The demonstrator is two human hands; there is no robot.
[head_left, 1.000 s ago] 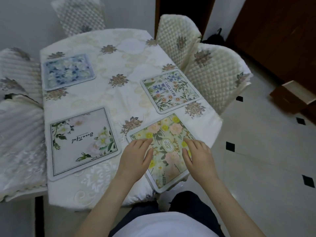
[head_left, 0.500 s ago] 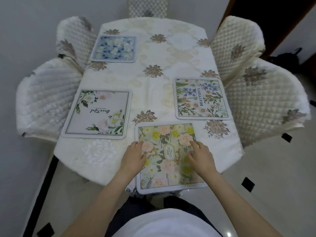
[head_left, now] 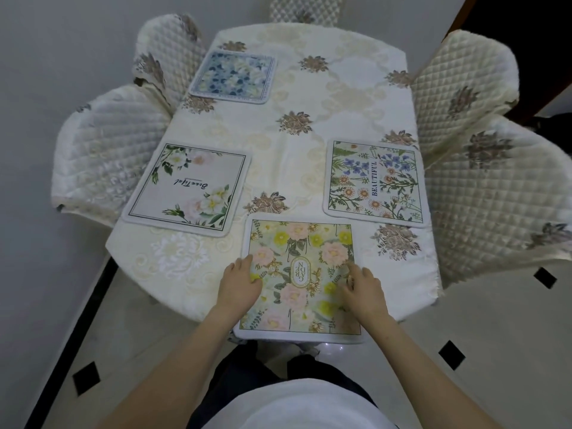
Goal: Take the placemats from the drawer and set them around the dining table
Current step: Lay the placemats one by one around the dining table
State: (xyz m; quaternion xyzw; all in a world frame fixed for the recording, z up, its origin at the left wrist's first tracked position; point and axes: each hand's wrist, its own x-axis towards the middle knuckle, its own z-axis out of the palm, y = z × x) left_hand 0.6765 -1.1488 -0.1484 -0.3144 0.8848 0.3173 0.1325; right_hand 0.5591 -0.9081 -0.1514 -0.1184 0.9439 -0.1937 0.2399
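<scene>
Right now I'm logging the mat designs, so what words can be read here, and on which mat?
"GARDEN", split over two lines in an oval: yellow and pink placemat under both hands.
"BEAUTIFUL", printed sideways: wildflower placemat.
"Beautiful", in script, upside down from here: white rose placemat.
Blue placemat: no text visible.

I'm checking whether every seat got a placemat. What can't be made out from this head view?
- Far end of the table: the chair there is cut off by the top edge.
- Near edge of the yellow placemat: overhangs the table; what lies under is hidden.
- Its sides: left hand and right hand cover them.
- The drawer: out of view.
</scene>
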